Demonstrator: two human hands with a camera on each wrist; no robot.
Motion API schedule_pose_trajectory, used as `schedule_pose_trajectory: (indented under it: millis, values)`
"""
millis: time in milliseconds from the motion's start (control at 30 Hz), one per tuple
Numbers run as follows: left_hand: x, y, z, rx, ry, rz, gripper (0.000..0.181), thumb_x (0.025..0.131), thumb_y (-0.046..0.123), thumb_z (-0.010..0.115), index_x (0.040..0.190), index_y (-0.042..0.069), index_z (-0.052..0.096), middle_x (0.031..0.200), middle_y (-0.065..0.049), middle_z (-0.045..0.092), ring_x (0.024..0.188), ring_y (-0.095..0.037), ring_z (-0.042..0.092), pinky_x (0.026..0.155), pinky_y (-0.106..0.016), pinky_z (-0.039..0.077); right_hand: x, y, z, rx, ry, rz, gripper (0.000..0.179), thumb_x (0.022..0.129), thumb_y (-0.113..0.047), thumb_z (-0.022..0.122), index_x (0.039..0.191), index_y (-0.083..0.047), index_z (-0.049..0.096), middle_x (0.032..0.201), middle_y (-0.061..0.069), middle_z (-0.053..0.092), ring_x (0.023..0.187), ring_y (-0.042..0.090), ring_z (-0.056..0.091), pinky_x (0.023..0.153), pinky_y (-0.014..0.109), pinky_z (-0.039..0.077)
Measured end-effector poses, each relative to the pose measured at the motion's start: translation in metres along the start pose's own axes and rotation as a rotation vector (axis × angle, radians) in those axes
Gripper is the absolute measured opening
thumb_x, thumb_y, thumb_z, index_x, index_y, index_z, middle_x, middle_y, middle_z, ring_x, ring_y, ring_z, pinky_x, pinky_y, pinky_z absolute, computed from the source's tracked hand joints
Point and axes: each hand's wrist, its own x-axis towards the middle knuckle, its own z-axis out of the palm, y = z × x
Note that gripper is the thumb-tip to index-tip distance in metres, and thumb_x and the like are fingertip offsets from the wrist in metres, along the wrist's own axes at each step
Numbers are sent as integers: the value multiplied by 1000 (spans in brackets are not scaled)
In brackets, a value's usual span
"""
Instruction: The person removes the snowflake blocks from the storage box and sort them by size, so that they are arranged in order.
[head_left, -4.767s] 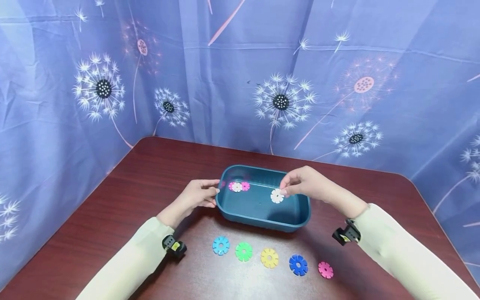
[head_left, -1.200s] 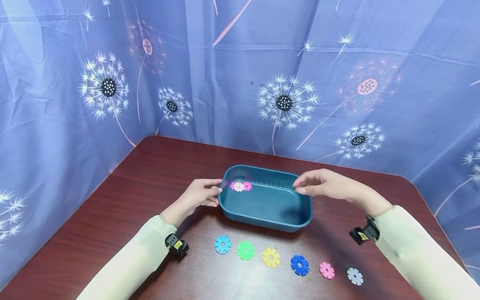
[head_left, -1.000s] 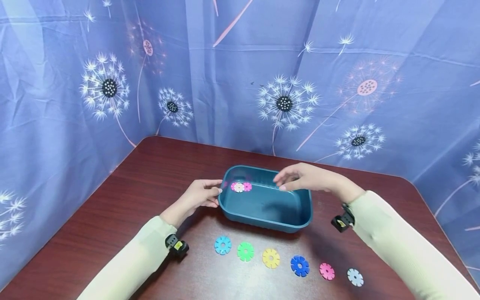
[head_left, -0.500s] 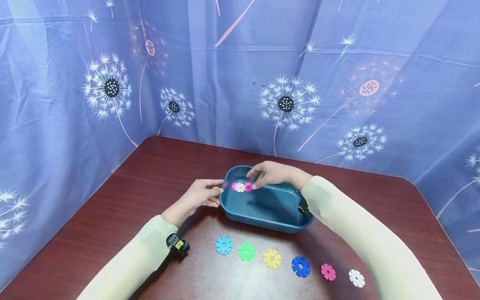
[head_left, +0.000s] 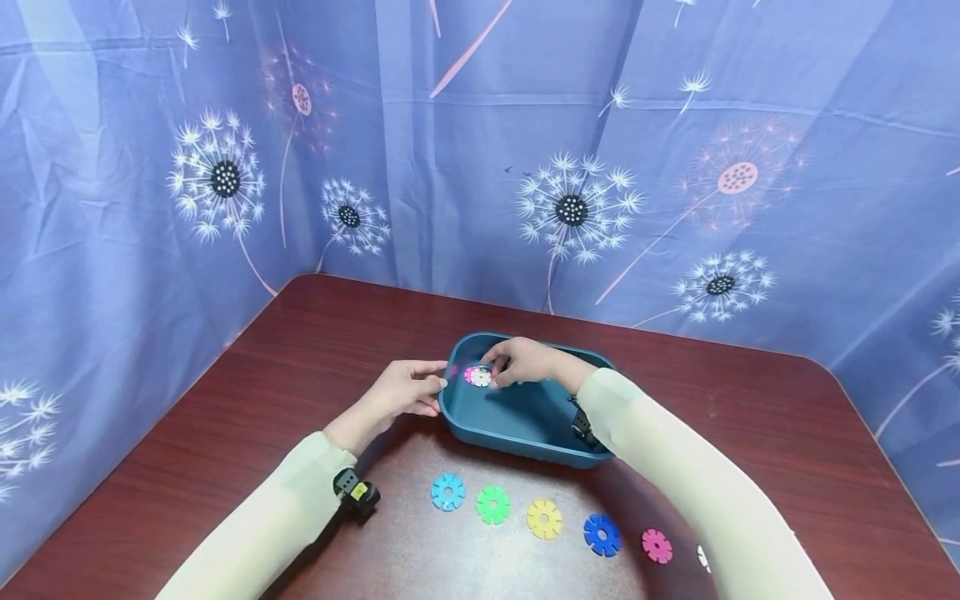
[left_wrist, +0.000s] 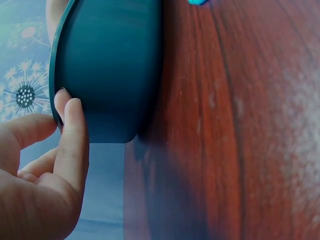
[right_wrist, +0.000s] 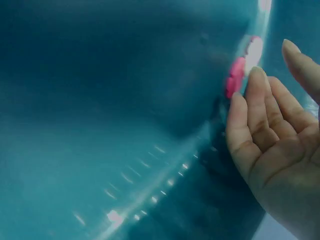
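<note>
My left hand (head_left: 408,390) grips the left end of a dark teal plastic basin (head_left: 517,443), its thumb and fingers on either side of the rim. Inside, at the basin's left end, lie a white snowflake disc (head_left: 481,378) and pink ones (head_left: 468,376), overlapping. My right hand (head_left: 528,362) reaches down into the basin with its fingertips right at these discs. In the right wrist view the fingers lie fairly straight against a pink disc (right_wrist: 235,77), and the thumb stands apart. The right hand partly covers the discs in the head view.
In front of the basin a row of notched discs lies on the dark red table (head_left: 337,317): light blue (head_left: 437,492), green (head_left: 482,505), yellow (head_left: 533,519), dark blue (head_left: 592,536), pink (head_left: 649,547) and white (head_left: 702,557), partly behind the right sleeve. A blue curtain (head_left: 465,167) hangs behind.
A white disc, earlier pinched above the basin by my right hand, now lies at the row's right end. My right hand has moved left and down to the discs inside. The left stays put.
</note>
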Motion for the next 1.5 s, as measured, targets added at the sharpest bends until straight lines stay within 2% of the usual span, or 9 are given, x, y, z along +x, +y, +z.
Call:
schedule_pose_trajectory:
  millis: [200,367,467,700,900,1033,1167,1300,1500]
  values:
    - [0,0,-1,8,-4,2,48,99,7,63,145,-2,55,68,-2,67,57,-7,66,64,-23,64,5,6,12,17,52,41,50,96,-17,71,140,2,58,91,10,71,69,10,58,64,21,53]
    - [0,0,0,4,-18,3,49,99,7,63,146,-3,54,67,-2,67,57,-7,65,65,-23,64,10,9,22,19,153,63,39,94,-18,75,127,0,68,90,11,71,70,11,57,63,20,51]
    - [0,0,0,9,-13,-3,49,99,8,63,145,-2,54,69,-3,68,58,-7,66,65,-23,64,12,8,25,23,185,55,30,91,-16,78,116,0,70,86,10,68,70,11,55,62,19,48]
    - [0,1,0,13,1,-7,49,98,8,64,145,-2,55,71,-4,69,58,-7,66,65,-24,65,15,5,26,44,183,36,14,89,-12,79,94,-2,70,75,2,61,65,10,52,59,20,45]
    - [-2,2,1,13,5,-2,48,98,7,63,145,-3,55,69,-4,68,57,-7,66,64,-24,64,10,4,16,69,145,-18,10,93,-13,75,91,-3,76,73,2,66,66,9,56,60,21,47]
    - [-1,1,2,5,0,-7,48,99,8,63,145,-2,55,69,-4,68,58,-8,67,65,-24,64,-2,0,0,100,144,-24,12,93,-15,75,94,-4,78,79,10,73,68,11,62,63,22,53]
    - [1,0,4,-9,-10,3,48,99,8,63,145,-3,55,69,-3,68,58,-8,67,64,-23,64,-23,-10,-20,154,170,-6,13,93,-14,73,97,-2,78,85,17,73,72,19,65,67,29,58]
    - [1,0,2,-15,-12,5,48,98,6,62,145,-3,54,67,-2,67,56,-7,65,63,-22,64,-47,-17,-35,196,192,18,14,96,-15,70,99,-2,77,85,9,72,74,20,67,70,33,60]
    - [1,-2,0,-10,-14,8,49,98,6,62,145,-4,53,67,-2,67,56,-7,65,63,-23,64,-87,-22,-43,224,215,73,15,96,-16,70,101,-3,76,81,-6,69,75,18,64,70,27,58]
